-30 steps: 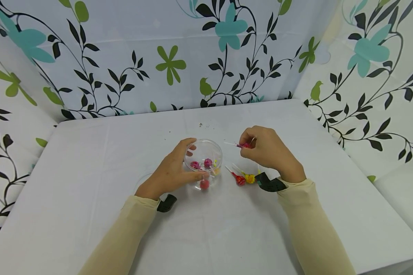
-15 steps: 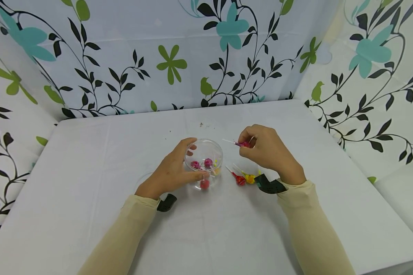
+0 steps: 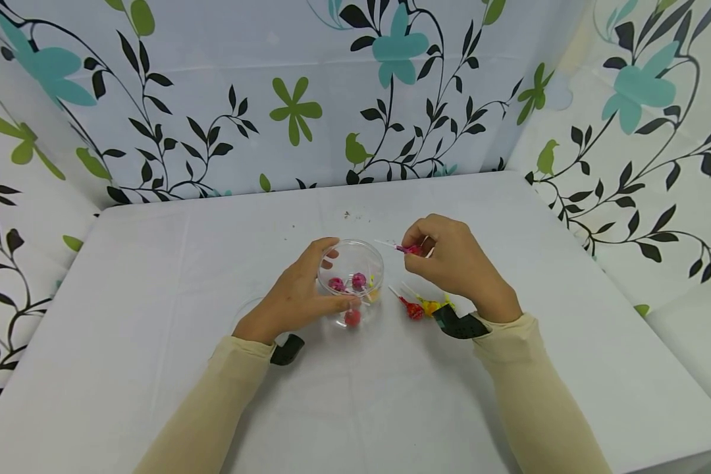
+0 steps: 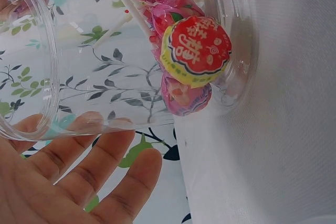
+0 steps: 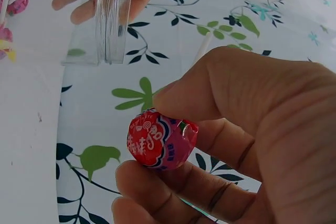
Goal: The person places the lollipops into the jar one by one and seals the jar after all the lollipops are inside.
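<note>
My left hand (image 3: 299, 296) holds a clear jar (image 3: 364, 263) near its rim, thumb in front and fingers behind. Several wrapped lollipops (image 4: 197, 51) lie at the bottom of the jar, a red and yellow one foremost in the left wrist view. To the jar's right, my right hand (image 3: 453, 257) pinches a red and purple wrapped lollipop (image 5: 160, 140) between thumb and fingers, its stick pointing left toward the jar. Below that hand, a red lollipop (image 3: 413, 310) and a yellow lollipop (image 3: 431, 307) lie on the table, partly covered by the dark wrist strap.
A clear round lid-like piece (image 3: 244, 313) lies partly under my left wrist. Small dark specks (image 3: 347, 214) dot the white table (image 3: 124, 329) beyond the jar. Floral printed cloth (image 3: 213, 85) hangs along the back and both sides.
My right hand has moved slightly left toward the jar with the lollipop. More of the yellow lollipop now shows. My left hand and the jar have stayed put.
</note>
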